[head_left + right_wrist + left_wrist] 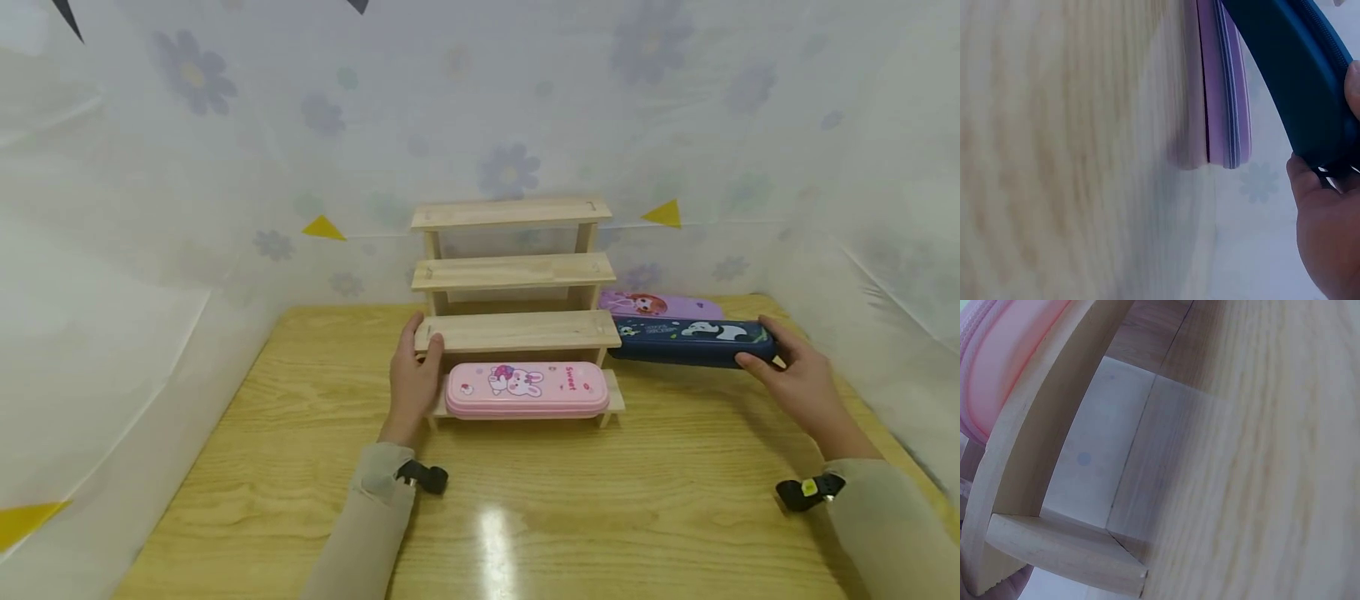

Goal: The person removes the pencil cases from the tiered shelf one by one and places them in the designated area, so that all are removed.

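One navy case in right hand, long axis sideways.

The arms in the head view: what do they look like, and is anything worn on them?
They are a person's, in pale greyish-beige long sleeves. The left wristband is black; the right wristband is black with a small yellow patch. The left hand and right hand wear no gloves.

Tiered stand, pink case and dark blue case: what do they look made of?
Tiered stand: pale wood, apparently unvarnished; faint grain, little gloss. Pink case: smooth, moulded-looking shell, perhaps plastic or coated foam; rounded edges, soft sheen. Dark blue case: similar smooth shell, material uncertain; a zip-like strip shows in the right wrist view.
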`<state>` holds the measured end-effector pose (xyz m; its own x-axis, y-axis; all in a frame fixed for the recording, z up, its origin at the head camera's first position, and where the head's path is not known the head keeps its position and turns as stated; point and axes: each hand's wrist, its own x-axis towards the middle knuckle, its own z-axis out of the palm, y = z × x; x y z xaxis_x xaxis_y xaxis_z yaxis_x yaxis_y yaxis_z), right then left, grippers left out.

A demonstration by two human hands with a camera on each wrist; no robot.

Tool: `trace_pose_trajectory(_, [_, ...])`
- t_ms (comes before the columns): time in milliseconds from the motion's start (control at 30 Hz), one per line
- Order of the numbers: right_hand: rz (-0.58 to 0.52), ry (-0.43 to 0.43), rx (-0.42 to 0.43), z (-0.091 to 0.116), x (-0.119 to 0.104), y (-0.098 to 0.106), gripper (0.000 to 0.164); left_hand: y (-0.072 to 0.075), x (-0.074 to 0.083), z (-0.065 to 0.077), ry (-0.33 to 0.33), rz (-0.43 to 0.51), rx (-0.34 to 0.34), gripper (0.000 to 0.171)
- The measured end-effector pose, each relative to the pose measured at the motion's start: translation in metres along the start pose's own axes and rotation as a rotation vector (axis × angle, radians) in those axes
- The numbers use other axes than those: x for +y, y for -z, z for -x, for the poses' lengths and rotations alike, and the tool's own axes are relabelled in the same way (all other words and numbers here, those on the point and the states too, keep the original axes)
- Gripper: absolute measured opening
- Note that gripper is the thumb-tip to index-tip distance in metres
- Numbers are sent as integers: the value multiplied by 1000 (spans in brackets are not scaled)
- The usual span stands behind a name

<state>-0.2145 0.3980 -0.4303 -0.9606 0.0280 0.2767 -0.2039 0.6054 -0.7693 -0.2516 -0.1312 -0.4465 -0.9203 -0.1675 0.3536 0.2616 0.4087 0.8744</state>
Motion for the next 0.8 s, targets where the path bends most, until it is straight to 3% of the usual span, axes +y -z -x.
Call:
trace_pose_trajectory(333, [-3,1,-96,-17,4,-14,77,0,0,0,-3,-10,0,57])
trace_pose_trajectory(800, [201,-102,-285,-29,10,-16,85,0,0,-1,-2,-10,-2,57])
